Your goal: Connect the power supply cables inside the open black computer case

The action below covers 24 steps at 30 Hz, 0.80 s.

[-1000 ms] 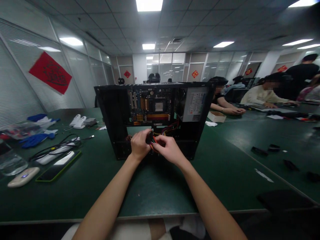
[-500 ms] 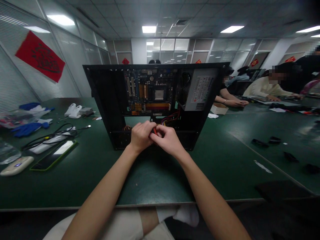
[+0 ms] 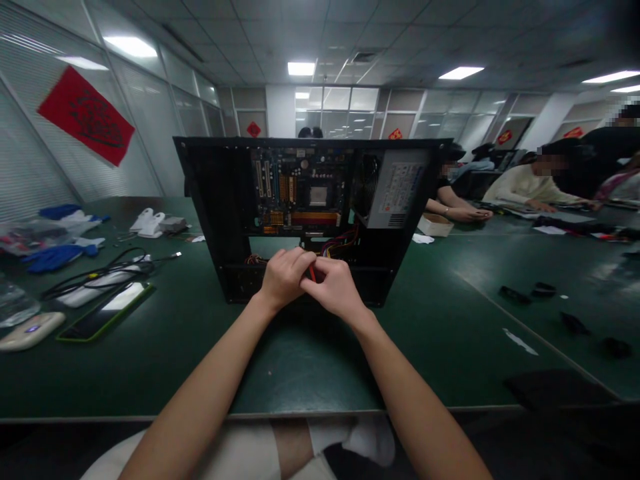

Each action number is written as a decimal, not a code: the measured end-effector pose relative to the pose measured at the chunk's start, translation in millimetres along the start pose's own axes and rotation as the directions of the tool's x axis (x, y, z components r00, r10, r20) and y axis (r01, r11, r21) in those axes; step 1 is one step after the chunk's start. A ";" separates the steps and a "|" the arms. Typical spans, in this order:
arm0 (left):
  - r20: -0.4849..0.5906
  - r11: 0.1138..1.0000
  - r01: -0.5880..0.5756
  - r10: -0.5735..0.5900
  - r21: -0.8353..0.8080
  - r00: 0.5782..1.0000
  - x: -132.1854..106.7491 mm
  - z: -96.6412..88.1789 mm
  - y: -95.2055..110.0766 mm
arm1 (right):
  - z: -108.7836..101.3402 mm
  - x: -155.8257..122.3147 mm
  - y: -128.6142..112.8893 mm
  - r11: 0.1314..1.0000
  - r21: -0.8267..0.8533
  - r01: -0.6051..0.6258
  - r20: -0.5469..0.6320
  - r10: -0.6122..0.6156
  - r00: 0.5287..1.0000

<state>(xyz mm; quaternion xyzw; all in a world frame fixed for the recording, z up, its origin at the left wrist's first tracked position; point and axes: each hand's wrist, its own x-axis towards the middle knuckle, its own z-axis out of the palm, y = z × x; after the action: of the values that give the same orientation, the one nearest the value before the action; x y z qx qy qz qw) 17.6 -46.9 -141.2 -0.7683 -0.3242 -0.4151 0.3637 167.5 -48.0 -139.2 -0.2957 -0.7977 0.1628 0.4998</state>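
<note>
Red wires [image 3: 312, 272] are pinched between the closed left hand [image 3: 283, 277] and right hand [image 3: 334, 288], pressed together at the lower edge of the open black computer case [image 3: 215, 200] on the green table [image 3: 200, 347].

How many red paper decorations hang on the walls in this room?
5 red decorations: one large on the left wall; four small on the far partitions. The computer case may hide others.

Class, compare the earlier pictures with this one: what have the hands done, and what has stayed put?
The left hand and right hand have closed tight together over the wires; the black plug seen between them before is now hidden, only a red strand showing. Both keep their grip. The computer case, phone and table are unchanged.
</note>
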 end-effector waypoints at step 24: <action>0.054 0.984 0.054 -0.045 -0.171 0.998 59.9 24.5 -82.3 | -21.3 88.3 52.0 0.974 -0.209 0.084 -0.259 -0.138 0.956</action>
<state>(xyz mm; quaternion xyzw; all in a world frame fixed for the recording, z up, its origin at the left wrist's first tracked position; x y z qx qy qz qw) -11.6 28.5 -74.6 -0.7988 -0.3150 -0.4311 0.2771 173.9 47.4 -96.7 -0.3175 -0.7492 0.0129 0.5812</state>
